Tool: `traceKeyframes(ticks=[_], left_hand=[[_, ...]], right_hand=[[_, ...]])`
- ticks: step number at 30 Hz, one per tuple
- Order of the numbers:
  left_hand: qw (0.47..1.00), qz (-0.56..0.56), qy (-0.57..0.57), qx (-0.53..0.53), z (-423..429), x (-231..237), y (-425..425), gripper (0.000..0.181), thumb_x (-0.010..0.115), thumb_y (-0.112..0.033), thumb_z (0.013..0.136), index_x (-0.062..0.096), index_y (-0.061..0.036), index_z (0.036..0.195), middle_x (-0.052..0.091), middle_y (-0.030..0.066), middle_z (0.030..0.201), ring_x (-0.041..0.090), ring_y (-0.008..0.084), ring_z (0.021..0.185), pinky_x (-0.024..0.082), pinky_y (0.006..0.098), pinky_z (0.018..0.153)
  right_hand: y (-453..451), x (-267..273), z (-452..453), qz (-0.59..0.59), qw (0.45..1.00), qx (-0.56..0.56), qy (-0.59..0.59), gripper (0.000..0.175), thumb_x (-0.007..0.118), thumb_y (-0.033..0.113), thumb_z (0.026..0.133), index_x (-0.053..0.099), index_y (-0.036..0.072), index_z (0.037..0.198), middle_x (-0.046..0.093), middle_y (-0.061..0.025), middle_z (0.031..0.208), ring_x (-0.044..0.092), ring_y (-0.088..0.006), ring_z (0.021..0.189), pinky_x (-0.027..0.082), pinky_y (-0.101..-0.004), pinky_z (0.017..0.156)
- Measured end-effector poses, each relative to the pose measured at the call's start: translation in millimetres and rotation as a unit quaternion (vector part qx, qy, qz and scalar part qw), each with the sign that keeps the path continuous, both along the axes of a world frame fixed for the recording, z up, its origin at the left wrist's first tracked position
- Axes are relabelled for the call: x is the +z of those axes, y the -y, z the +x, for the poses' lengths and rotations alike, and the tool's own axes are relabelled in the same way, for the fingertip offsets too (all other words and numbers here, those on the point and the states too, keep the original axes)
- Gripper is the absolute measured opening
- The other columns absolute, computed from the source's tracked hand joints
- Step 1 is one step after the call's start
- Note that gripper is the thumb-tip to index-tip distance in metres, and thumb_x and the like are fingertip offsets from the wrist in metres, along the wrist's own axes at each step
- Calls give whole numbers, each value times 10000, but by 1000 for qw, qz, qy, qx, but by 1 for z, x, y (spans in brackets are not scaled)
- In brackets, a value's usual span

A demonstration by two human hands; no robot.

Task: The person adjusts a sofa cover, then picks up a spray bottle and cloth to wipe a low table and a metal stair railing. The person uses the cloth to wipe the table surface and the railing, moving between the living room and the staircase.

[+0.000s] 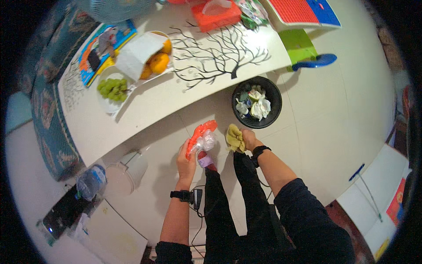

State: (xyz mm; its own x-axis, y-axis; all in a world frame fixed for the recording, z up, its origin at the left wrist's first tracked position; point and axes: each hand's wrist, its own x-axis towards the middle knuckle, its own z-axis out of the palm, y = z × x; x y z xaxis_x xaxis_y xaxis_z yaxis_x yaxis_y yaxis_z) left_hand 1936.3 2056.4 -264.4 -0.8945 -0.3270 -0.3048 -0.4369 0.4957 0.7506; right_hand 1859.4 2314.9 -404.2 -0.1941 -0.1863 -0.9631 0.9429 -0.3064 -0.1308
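My left hand [185, 159] holds a crumpled red plastic bag [201, 130] together with a crumpled clear plastic wrapper [206, 141], above the floor. A wrinkled yellow-green cloth [235, 138] is gripped in my right hand [250, 139], just below a round black waste bin [279, 110]. Inside the bin lie crumpled white tissues or wrappers [260, 107]. Both hands are apart, in front of my legs, and I wear a dark strap on each wrist.
A white table [148, 122] with a black tree pattern bears green grapes [113, 89], orange fruit [159, 63] and a red tissue box [216, 15]. A whitish bucket [127, 171] and a large water bottle [91, 182] stand at left; a green-and-blue chair [298, 46] is beyond the bin.
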Motion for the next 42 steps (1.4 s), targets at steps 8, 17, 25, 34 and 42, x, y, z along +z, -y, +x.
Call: traceKeyframes(ticks=[8,17,25,34,42], left_hand=[[999,1,18,-41,-13,-51,-16,429,598,-65,882,536,-36,1306,625,178,1169,613,308,1069,472,378,940],[999,11,2,-49,-35,-102,-32,477,642,-10,854,541,-85,1314,637,149,1119,628,272,1021,493,354,891],[996,-18,19,-86,-45,-118,-36,435,661,-61,896,548,-71,1316,631,136,1218,619,225,1091,509,338,924],[999,-5,-11,-51,-46,-124,-42,414,664,-26,870,577,-64,1273,646,163,1148,641,280,1045,513,347,891],[998,-47,-23,-19,-31,-130,-14,379,632,-83,909,555,6,1270,633,184,1178,631,299,1063,499,365,909]], right_hand=[[-27,-94,7,-150,954,-259,-1,432,383,436,1010,605,97,1159,678,-113,1073,677,-295,897,582,-426,749],[-80,-138,21,-87,933,-348,14,339,392,290,1014,594,63,1166,672,-143,1086,676,-332,899,576,-472,753],[-163,-148,26,0,952,-305,-12,364,433,366,1004,620,86,1144,681,-119,1095,681,-307,926,580,-461,764],[-186,-137,21,-13,951,-307,-31,389,412,389,1007,605,72,1121,689,-113,1034,695,-290,833,596,-418,588],[-22,-123,-26,22,946,200,-255,585,602,267,941,407,-10,1418,629,-117,1207,601,-194,1091,481,-284,955]])
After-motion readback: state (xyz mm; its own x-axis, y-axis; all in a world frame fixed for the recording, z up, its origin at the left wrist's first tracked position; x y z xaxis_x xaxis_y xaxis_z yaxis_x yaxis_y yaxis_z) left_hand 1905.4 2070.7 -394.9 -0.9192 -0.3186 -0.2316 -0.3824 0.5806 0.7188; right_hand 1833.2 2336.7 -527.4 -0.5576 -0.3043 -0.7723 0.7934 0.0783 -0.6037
